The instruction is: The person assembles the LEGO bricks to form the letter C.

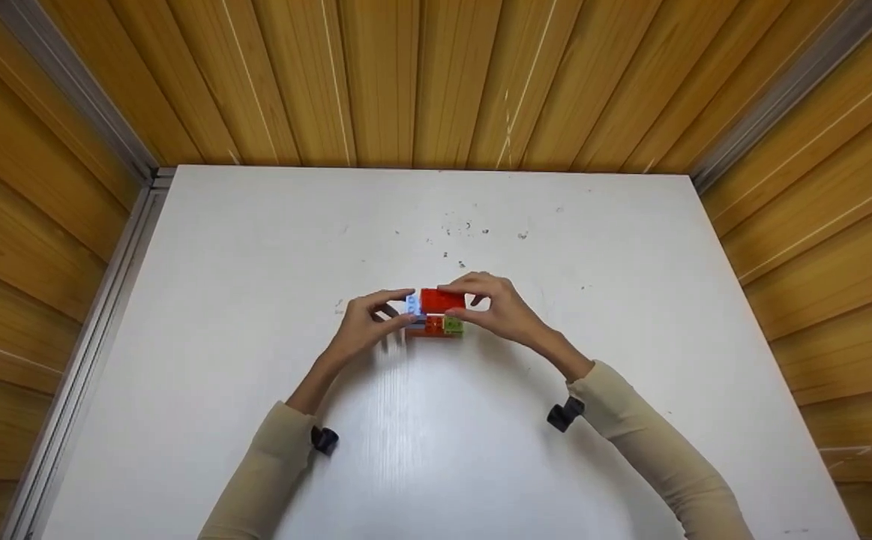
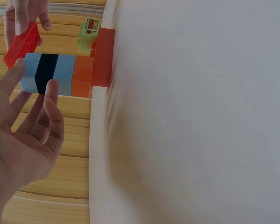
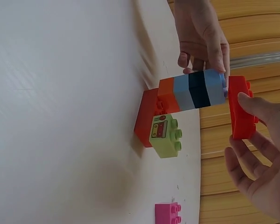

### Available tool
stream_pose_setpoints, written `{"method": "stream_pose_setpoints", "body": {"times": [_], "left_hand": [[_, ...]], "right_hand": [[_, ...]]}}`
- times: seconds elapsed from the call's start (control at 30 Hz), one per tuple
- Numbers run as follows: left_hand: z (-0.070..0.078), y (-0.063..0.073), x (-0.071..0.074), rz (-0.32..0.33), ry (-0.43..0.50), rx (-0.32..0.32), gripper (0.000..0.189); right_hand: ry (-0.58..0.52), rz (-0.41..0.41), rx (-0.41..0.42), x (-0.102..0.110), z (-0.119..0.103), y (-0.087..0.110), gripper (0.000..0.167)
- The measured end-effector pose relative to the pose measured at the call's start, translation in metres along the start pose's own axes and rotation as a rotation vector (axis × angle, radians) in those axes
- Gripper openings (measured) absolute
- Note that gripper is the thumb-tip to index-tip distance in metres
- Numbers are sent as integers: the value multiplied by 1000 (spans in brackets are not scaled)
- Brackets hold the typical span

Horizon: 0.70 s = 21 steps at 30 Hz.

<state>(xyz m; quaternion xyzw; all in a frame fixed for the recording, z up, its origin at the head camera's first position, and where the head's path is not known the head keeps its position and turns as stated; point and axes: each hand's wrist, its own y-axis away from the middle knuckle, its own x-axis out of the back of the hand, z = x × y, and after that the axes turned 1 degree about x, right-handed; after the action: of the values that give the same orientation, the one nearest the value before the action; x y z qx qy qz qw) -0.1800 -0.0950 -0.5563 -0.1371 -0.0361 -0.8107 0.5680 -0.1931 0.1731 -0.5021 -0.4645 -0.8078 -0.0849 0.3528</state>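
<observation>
A red block (image 3: 242, 112) is grasped by the thumb and fingers of the right hand (image 1: 501, 306) and is held up at the top of a stack; whether the two touch cannot be told. The stack's upper light blue block (image 3: 214, 88) is pinched by the left hand (image 1: 364, 322) from the left. Below it are set a black block (image 3: 199, 91), another light blue block (image 3: 183, 88) and an orange block (image 3: 167, 95). The stack is carried by the left part of a red base (image 3: 145, 116), which lies on the white table (image 1: 406, 465). On the base's right end a printed green block (image 3: 164, 140) is seated. Farther right, a pink block (image 3: 165, 214) is partly shown.
</observation>
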Motion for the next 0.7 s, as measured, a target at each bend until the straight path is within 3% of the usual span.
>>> {"method": "stream_pose_setpoints", "body": {"times": [0.27, 0.7], "left_hand": [[-2, -1, 0, 1, 10, 7, 39], [5, -2, -3, 25, -13, 62, 39]], "right_hand": [[24, 5, 51, -6, 0, -1, 38], [155, -142, 170, 8, -10, -14, 34]]}}
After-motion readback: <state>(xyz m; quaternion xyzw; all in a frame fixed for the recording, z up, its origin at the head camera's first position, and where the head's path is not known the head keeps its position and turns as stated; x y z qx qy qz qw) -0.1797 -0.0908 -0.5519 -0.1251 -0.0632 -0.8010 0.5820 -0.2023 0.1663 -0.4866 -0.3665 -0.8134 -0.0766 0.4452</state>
